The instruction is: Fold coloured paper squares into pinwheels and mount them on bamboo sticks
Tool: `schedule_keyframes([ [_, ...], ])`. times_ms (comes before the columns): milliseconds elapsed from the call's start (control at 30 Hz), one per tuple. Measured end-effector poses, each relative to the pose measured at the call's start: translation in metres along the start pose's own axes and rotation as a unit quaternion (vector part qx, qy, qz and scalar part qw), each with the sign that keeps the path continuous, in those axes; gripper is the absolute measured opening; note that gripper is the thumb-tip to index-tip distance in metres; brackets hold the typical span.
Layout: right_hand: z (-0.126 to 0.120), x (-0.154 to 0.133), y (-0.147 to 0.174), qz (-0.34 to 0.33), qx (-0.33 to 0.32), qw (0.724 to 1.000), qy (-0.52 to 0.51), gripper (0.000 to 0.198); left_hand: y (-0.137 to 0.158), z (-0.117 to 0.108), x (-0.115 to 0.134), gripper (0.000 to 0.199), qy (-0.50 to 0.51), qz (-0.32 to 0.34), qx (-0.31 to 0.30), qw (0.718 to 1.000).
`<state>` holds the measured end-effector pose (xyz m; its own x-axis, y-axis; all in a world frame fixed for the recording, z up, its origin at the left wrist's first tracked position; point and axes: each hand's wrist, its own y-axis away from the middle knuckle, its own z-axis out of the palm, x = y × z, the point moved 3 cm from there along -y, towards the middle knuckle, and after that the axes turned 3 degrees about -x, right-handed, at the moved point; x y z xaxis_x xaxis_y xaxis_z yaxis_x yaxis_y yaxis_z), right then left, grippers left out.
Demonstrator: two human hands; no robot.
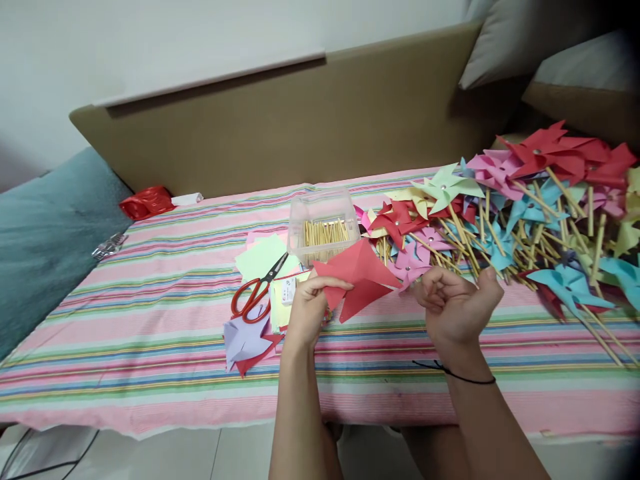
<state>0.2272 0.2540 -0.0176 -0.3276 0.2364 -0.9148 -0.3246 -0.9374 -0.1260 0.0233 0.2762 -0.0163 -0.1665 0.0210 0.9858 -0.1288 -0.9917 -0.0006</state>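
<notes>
A red pinwheel sheet (356,270), cut in toward its middle and pointed at the corners, is pinched between the thumb and fingers of my left hand (310,307). To its right, apart from the paper, my right hand (457,303) has its fingers curled toward the palm and its thumb sticking out. Whatever the curled fingers may hold is hidden. Beside my left hand, red-handled scissors (253,297) rest on coloured paper squares (265,257), next to a small white box (289,291). Below them lies cut purple paper (245,340).
Behind the red sheet stands a clear plastic box (324,200) of short wooden sticks (325,233). Finished pinwheels (445,187) on sticks pile up at the right. A striped cloth (150,320) covers the surface, with a red plastic bag (147,202) at the far left.
</notes>
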Motion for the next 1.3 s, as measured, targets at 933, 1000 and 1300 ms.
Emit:
schedule_keyframes([
  [933, 0.0067, 0.0088, 0.0022, 0.113, -0.063, 0.962, -0.240, 0.064, -0.0019, -0.0005, 0.0028, 0.035, -0.118, -0.037, -0.001, 0.992],
  [1000, 0.0059, 0.0087, 0.0016, 0.117, -0.077, 0.954, -0.265, 0.065, -0.0010, 0.0009, 0.0036, 0.043, -0.121, -0.040, -0.025, 0.992],
  [1300, 0.0030, 0.0069, 0.0007, 0.100, -0.087, 0.953, -0.274, 0.062, -0.0003, 0.0072, 0.0027, 0.048, -0.054, -0.031, -0.080, 0.995],
])
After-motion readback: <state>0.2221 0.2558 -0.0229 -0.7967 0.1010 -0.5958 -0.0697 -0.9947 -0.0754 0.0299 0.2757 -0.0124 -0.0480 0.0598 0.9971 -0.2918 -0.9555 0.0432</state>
